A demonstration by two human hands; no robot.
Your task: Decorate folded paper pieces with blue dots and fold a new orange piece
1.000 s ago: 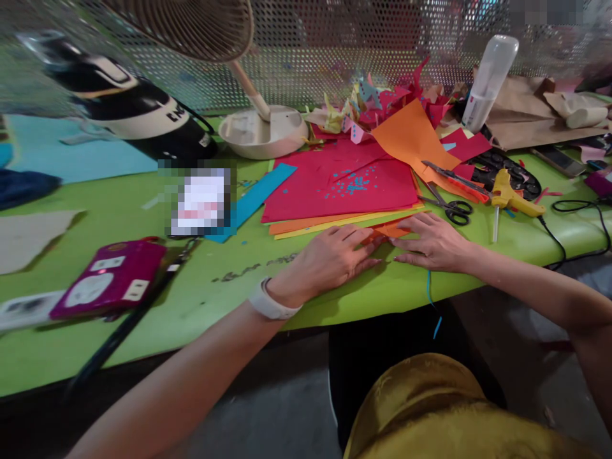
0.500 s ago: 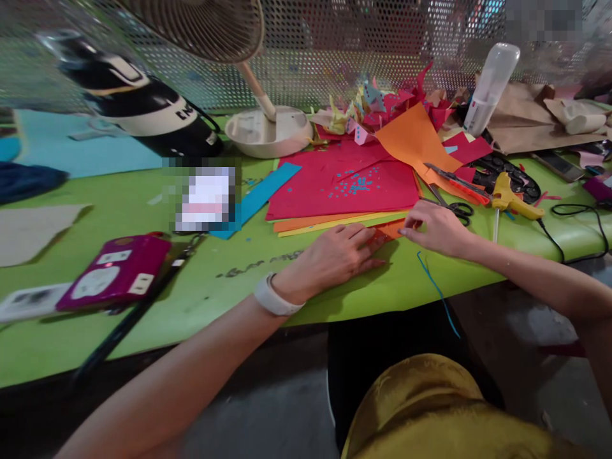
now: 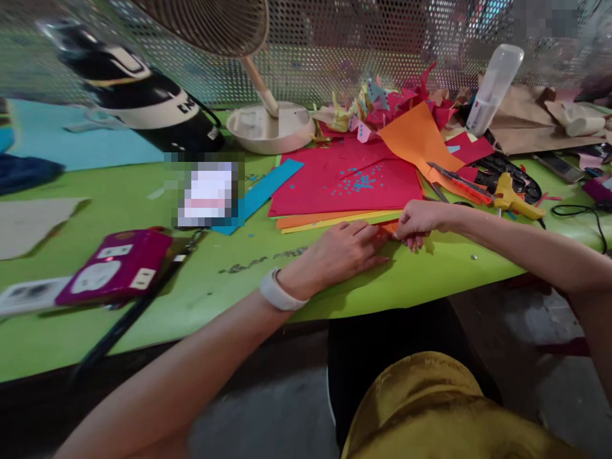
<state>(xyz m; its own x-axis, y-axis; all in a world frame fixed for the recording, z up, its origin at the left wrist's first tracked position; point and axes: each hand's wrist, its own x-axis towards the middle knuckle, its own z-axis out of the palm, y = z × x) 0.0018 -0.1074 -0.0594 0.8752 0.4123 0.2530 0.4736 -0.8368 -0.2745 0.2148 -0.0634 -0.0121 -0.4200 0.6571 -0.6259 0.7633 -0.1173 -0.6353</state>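
Note:
A small folded piece of orange paper (image 3: 389, 225) lies at the front of the paper stack, mostly hidden by my hands. My left hand (image 3: 342, 258) rests low over its left part, fingers stretched out and thumb apart. At its right end, my right hand (image 3: 418, 218) is closed in a pinch on the paper, with the other fingers curled under. Just behind both hands is the stack of red paper (image 3: 310, 185), with orange and yellow sheets showing beneath it. Tiny blue paper bits (image 3: 361, 180) are scattered on top.
Scissors (image 3: 459, 182) and a yellow glue gun (image 3: 514, 196) lie to the right. Further back are crumpled paper scraps (image 3: 387, 105), a clear bottle (image 3: 495, 89) and a fan base (image 3: 272, 131). On the left are a phone (image 3: 208, 191), a black bottle (image 3: 143, 102) and a purple device (image 3: 117, 264).
My right hand has shifted left and turned, its fingers now curled closer to my left hand. The thin blue strip at the table's front edge is no longer visible. My left hand stays nearly still.

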